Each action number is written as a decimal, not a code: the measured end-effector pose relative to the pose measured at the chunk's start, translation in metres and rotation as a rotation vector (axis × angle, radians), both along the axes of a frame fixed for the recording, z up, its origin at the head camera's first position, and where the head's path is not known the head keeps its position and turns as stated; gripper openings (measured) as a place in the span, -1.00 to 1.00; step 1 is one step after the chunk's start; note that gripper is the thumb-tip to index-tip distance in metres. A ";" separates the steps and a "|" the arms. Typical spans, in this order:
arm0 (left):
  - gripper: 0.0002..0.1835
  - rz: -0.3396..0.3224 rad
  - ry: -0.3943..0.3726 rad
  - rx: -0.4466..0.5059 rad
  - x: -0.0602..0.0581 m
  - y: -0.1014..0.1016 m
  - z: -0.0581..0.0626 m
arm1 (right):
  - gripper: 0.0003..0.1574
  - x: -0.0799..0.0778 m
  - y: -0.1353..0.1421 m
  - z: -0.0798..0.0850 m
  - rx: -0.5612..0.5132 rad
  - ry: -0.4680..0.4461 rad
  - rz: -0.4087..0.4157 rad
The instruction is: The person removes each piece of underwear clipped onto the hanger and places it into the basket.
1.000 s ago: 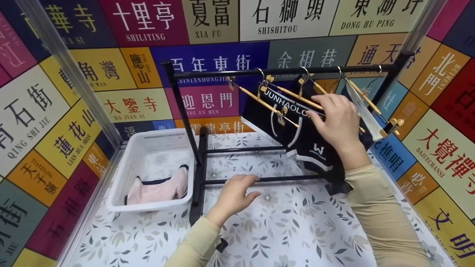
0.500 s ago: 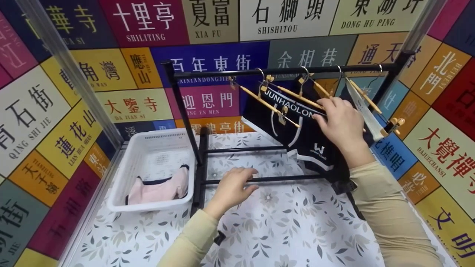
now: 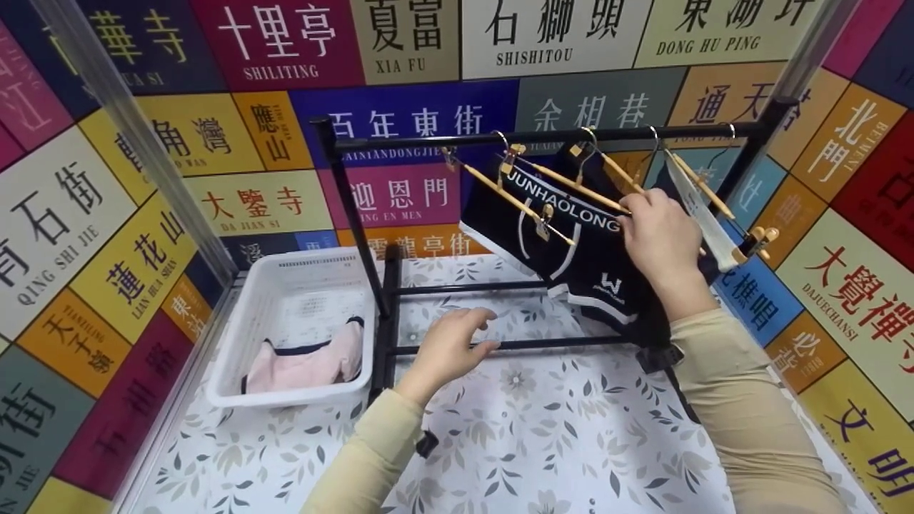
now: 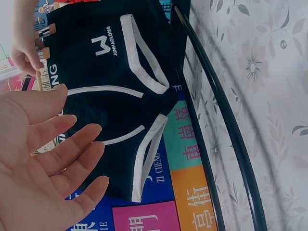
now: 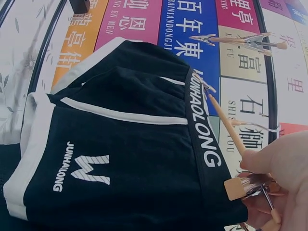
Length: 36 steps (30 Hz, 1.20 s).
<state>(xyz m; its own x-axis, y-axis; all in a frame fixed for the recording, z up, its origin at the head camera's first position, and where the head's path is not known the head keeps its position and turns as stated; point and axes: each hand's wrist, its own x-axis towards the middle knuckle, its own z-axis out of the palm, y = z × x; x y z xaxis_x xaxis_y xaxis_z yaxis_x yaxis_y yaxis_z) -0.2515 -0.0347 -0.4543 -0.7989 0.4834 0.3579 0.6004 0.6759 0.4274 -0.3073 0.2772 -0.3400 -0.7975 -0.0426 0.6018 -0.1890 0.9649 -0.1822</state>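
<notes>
Black boxer briefs (image 3: 607,260) with white trim and JUNHAOLONG on the waistband hang from a wooden clip hanger (image 3: 571,185) on the black rack. At the hanger's right end, my right hand (image 3: 663,246) grips the wooden rod beside a clip (image 5: 236,188); the thumb lies along the rod in the right wrist view. Part of the waistband's end is hidden by that hand. My left hand (image 3: 446,351) hovers in front of the rack's lower bars, fingers apart and relaxed, holding nothing. In the left wrist view its fingers lie in front of the briefs without visible grip.
More hangers, one with a grey-white garment (image 3: 703,210), hang farther right on the rack bar (image 3: 414,143). An unused-looking clip hanger (image 3: 493,187) hangs at left. A white basket (image 3: 285,401) holds pink underwear (image 3: 303,365) with dark trim. Lettered panels (image 3: 414,193) enclose the table.
My right hand has shifted slightly right along the hanger, uncovering the full waistband lettering. My left hand has risen a little toward the rack.
</notes>
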 end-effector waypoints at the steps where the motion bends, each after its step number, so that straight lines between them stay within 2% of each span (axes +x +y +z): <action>1: -0.60 0.002 0.002 0.002 -0.001 0.000 0.001 | -0.78 0.000 0.000 0.000 -0.006 -0.004 -0.007; 16: -0.60 0.003 -0.003 0.030 -0.014 0.002 0.013 | -0.78 0.000 0.002 0.001 -0.055 -0.003 -0.072; 21: -0.62 -0.001 -0.008 0.038 -0.018 0.002 0.020 | -0.79 0.000 0.004 0.001 -0.059 0.027 -0.060; 28: -0.63 -0.019 0.023 0.048 -0.026 0.002 0.028 | -0.80 -0.001 0.007 -0.001 -0.059 0.087 -0.045; 36: -0.60 0.005 -0.014 0.048 -0.037 0.002 0.039 | -0.79 -0.002 0.012 0.000 -0.053 0.180 -0.022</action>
<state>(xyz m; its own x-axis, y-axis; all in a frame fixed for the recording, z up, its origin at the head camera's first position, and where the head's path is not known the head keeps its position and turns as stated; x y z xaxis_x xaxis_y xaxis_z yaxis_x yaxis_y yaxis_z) -0.2881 -0.0324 -0.4151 -0.8062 0.4621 0.3695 0.5910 0.6574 0.4674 -0.3098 0.2889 -0.3400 -0.6771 0.0089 0.7358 -0.2026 0.9590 -0.1981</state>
